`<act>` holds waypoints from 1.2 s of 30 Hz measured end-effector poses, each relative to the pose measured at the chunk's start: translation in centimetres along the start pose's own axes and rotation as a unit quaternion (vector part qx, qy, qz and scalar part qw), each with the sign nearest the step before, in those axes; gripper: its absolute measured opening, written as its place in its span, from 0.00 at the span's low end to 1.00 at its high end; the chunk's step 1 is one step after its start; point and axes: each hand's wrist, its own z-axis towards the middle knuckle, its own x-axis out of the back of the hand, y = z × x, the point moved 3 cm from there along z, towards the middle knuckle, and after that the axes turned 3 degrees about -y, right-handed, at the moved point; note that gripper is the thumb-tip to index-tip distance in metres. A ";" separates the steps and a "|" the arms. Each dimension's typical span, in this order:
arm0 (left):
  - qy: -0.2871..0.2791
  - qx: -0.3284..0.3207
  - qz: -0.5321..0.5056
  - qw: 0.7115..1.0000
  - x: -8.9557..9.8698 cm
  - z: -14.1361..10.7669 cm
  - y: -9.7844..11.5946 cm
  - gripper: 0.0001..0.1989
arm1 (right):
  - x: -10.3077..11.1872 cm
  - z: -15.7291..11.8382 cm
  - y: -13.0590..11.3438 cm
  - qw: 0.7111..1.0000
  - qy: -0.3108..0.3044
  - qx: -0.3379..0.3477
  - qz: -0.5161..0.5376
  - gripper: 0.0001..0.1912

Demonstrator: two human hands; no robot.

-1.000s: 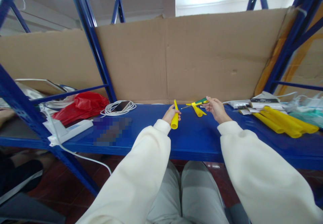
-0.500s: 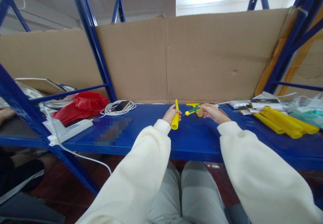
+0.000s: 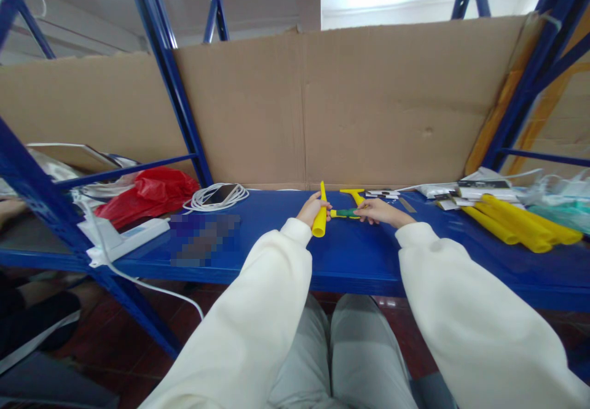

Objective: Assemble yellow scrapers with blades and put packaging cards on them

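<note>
My left hand (image 3: 310, 208) is wrapped round a yellow tube (image 3: 319, 220), held upright with its wide round end toward me. My right hand (image 3: 375, 211) grips a green and yellow screwdriver (image 3: 345, 213) that lies level and points left. The screwdriver's front end reaches the right side of the tube at my left fingers; its tip is hidden there. Just behind my right hand, a yellow T-shaped part (image 3: 354, 194) rests on the blue table (image 3: 354, 258).
Several yellow tubes (image 3: 519, 224) and white packets (image 3: 483, 187) lie at the right. To the left are a coiled white cable (image 3: 200, 198), a phone (image 3: 221, 194), a power strip (image 3: 138, 237) and a red bag (image 3: 157, 194). A cardboard wall (image 3: 369, 107) stands behind.
My right hand has moved slightly left and down, and the screwdriver has turned from slanted to level, its front end now against the tube. My left hand has stayed in place.
</note>
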 end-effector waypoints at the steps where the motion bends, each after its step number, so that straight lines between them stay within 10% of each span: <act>1: 0.002 0.000 0.000 1.000 0.0 0.0 0.0 0.37 | 0.0 0.1 0.1 1.000 0.000 0.000 -0.009 0.09; 36: 0.066 0.000 0.093 0.993 0.3 0.5 -0.6 0.27 | 0.0 0.2 0.0 0.999 0.030 0.040 -0.015 0.11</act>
